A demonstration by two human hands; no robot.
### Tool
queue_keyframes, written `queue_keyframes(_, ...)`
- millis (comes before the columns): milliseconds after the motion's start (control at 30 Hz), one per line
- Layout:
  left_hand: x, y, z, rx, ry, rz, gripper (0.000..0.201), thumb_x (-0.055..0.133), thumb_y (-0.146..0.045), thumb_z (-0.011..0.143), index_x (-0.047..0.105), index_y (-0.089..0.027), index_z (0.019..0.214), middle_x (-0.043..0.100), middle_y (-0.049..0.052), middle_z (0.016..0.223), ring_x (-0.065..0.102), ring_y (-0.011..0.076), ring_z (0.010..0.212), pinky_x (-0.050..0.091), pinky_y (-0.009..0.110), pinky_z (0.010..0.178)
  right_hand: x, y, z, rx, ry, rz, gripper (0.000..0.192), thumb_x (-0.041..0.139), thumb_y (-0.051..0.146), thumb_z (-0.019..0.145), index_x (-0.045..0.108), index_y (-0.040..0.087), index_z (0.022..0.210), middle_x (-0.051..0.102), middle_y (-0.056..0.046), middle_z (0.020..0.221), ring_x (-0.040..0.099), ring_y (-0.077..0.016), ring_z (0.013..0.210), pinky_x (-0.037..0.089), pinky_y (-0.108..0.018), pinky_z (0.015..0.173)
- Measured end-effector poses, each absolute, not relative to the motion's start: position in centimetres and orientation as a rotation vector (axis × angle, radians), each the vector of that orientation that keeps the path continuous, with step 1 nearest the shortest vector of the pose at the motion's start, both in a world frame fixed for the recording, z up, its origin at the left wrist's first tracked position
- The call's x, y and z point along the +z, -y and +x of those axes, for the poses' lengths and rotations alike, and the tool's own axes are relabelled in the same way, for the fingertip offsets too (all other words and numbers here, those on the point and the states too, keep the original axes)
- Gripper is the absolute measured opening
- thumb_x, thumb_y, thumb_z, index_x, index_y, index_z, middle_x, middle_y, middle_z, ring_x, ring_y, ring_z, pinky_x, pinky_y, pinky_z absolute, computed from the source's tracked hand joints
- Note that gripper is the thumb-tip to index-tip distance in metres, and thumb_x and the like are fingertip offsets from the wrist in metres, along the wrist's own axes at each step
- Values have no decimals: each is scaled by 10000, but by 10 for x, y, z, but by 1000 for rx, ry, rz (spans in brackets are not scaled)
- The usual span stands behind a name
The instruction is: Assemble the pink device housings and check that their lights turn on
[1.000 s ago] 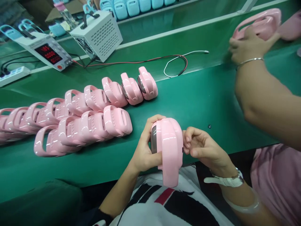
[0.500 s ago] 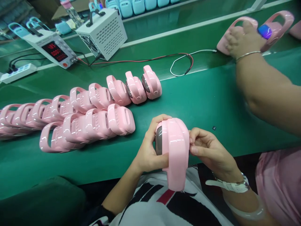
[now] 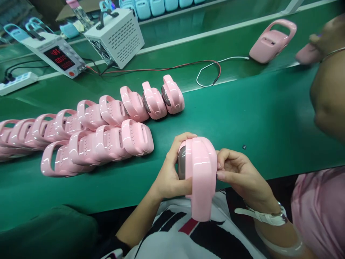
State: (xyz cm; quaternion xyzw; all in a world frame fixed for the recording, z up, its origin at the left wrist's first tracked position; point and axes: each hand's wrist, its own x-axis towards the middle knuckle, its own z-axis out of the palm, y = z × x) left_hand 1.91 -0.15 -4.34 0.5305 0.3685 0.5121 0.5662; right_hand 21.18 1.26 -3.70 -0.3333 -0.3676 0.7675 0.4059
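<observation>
Currently your left hand and right hand clasp the pink handled casing at lower centre; glossy rigid plastic, probably light and slippery, best held by its flanks.

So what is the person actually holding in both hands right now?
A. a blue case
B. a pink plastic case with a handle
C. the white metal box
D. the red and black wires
B: the left hand and the right hand grip a pink case between them, just above the edge of the green table.
</observation>
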Motion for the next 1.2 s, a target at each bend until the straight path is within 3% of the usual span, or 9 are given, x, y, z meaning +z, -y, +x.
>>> queue_keyframes(533, -45, 3, 19, 1192, -837, 1196, 734, 869, -512, 644, 530, -290, 1256, 536, 20, 1113, 536, 166, 880, 457, 257, 753, -34, -13, 210, 1875, 991, -875, 268, 948, 241, 618, 686, 190, 611, 639, 9, 630, 587, -102, 568, 501, -192, 521)
queue_keyframes(833, -39, 6, 27, 1120, -769, 1173, 712, 840, -519, 677, 457, -288, 1230, 527, -35, 863, 470, 118, 692, 404, 245, 638, -11, -7, 217, 1761, 1152, -949, 313, 945, 107, 600, 643, 171, 547, 616, 36, 571, 551, -69, 546, 465, -144, 513)
queue_keyframes(1100, -37, 7, 20, 914, -832, 1170, 722, 796, -307, 714, 409, -311, 1323, 522, -3, 1079, 498, 156, 881, 408, 269, 769, -21, -7, 224, 1883, 1017, -976, 324, 950, 70, 554, 643, 171, 565, 625, 34, 601, 576, -75, 567, 506, -149, 531)
queue_keyframes(1200, -35, 8, 20, 843, -817, 1134, 717, 776, -307, 711, 396, -295, 1319, 489, 0, 1080, 472, 156, 887, 384, 272, 768, -28, -7, 229, 1872, 1007, -977, 301, 931, 81, 594, 647, 180, 577, 619, 35, 615, 584, -77, 577, 517, -148, 526)
